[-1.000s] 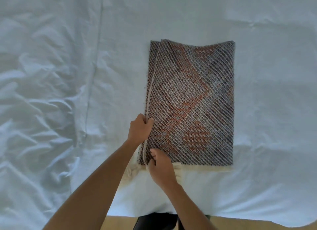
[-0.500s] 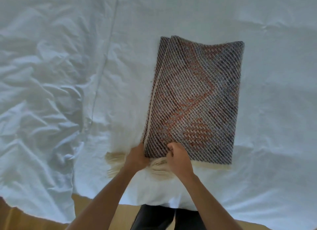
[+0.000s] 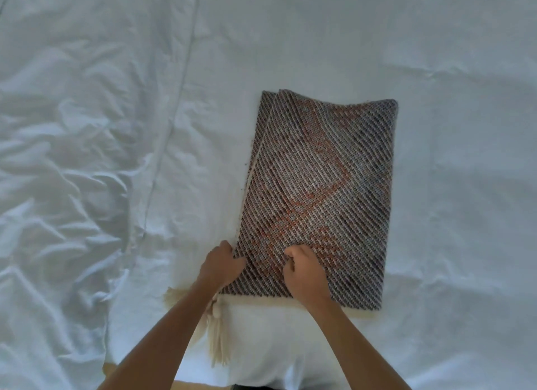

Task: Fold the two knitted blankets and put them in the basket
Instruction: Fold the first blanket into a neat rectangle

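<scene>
Knitted blanket (image 3: 319, 186) is folded flat on the sheet (image 3: 87, 128), near edge gripped by curled left hand (image 3: 222, 266) and right hand (image 3: 305, 270); basket and second blanket unseen, so most is judged left.

The knitted blanket (image 3: 319, 180) is thick, coarse cloth, matt, its face ribbed with raised diagonal rows of stitches in dark brown, grey and rust. Along its near edge runs a cream border (image 3: 363, 314) of softer, fuzzier yarn. A cream tassel (image 3: 218, 343) of loose, straight strands lies at the corner. The bed sheet (image 3: 87, 157) beneath is thin, smooth white cloth, matt and heavily creased on the left. A tan strip (image 3: 203, 386) at the bottom edge looks smooth; its material cannot be told.
</scene>
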Action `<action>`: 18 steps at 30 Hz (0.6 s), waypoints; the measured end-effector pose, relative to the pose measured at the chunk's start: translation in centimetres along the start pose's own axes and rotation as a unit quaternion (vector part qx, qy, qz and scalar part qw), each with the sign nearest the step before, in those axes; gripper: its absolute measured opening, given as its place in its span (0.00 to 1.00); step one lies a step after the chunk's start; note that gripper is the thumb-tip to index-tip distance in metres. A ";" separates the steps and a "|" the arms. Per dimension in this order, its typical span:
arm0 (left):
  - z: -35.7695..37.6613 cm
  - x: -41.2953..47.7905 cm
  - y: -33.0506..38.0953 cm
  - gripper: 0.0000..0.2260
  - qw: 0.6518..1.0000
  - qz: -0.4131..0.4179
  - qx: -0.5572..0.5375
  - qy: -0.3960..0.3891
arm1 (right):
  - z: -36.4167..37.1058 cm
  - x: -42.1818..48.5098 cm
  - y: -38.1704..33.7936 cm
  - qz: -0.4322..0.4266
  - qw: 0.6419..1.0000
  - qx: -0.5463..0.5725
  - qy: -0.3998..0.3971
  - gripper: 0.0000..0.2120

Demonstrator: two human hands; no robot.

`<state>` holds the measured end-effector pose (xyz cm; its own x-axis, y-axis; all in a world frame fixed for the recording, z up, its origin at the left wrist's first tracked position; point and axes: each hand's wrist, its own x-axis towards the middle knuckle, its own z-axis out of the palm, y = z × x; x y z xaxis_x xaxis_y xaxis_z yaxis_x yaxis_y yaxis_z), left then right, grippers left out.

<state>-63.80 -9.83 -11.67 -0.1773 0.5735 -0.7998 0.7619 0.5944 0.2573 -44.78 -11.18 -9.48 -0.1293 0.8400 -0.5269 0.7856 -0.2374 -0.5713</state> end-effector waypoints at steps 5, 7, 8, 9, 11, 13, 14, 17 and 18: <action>-3.4 4.6 7.2 0.16 0.993 0.017 -0.113 0.036 | -4.6 6.3 -0.3 -0.023 0.998 -0.051 0.038 0.15; -5.0 6.7 10.3 0.19 0.987 0.020 -0.147 0.055 | -6.8 9.3 -0.5 -0.032 0.995 -0.076 0.054 0.15; -5.8 7.8 11.9 0.19 0.985 0.027 -0.157 0.067 | -7.9 10.8 -0.5 -0.038 0.993 -0.092 0.063 0.15; -6.6 8.8 13.3 0.20 0.983 0.035 -0.163 0.080 | -9.1 12.2 -0.5 -0.043 0.990 -0.111 0.073 0.15; -8.2 10.8 16.2 0.21 0.978 0.052 -0.176 0.102 | -11.5 14.9 -0.3 -0.048 0.983 -0.147 0.100 0.16; -9.6 12.8 18.8 0.22 0.973 0.069 -0.186 0.117 | -13.8 17.2 0.0 -0.040 0.972 -0.185 0.139 0.16; -10.1 13.6 20.0 0.21 0.971 0.077 -0.191 0.118 | -14.9 18.2 0.3 -0.033 0.964 -0.209 0.160 0.17; -11.1 15.7 22.9 0.19 0.966 0.081 -0.209 0.130 | -17.3 20.5 1.3 -0.010 0.942 -0.266 0.205 0.19; -11.4 16.2 23.7 0.20 0.963 0.077 -0.219 0.136 | -17.9 21.0 1.7 -0.003 0.938 -0.273 0.214 0.20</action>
<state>-55.70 20.01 -12.39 -0.2849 0.7652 -0.5773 0.4676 0.6367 0.6132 -35.34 14.77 -10.25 0.0271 0.9871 -0.1578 0.9935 -0.0441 -0.1052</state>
